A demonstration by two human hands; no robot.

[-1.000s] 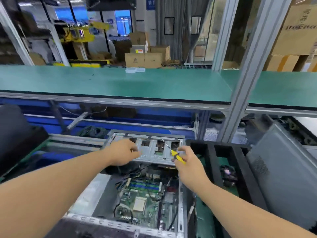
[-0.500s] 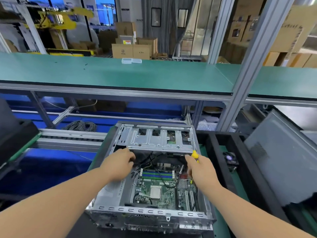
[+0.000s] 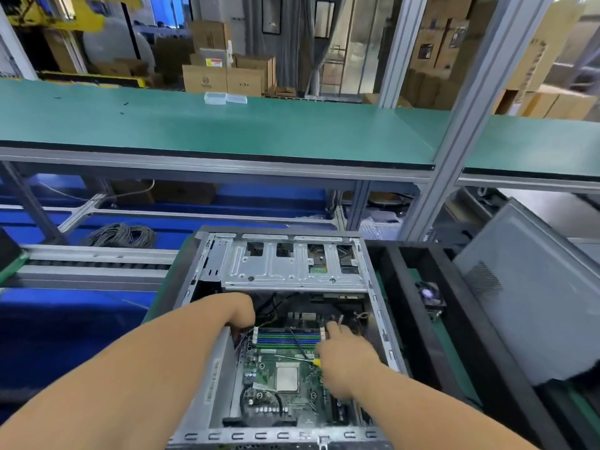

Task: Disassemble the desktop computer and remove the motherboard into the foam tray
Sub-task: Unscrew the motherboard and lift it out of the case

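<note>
Head view: we are reaching both hands into the open case (image 3: 207,381).
Left hand (image 3: 238,315): curling over the case wall; fingers hidden, grip unclear.
Right hand (image 3: 345,358): gripping the screwdriver (image 3: 303,359), probably for unscrewing.
Motherboard (image 3: 285,378): sitting flat inside the case.

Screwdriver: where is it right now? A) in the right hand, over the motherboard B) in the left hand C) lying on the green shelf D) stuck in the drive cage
A: the right hand grips the yellow-handled screwdriver, its shaft lying across the motherboard inside the open case, while the left hand reaches in at the case's left wall.
</note>
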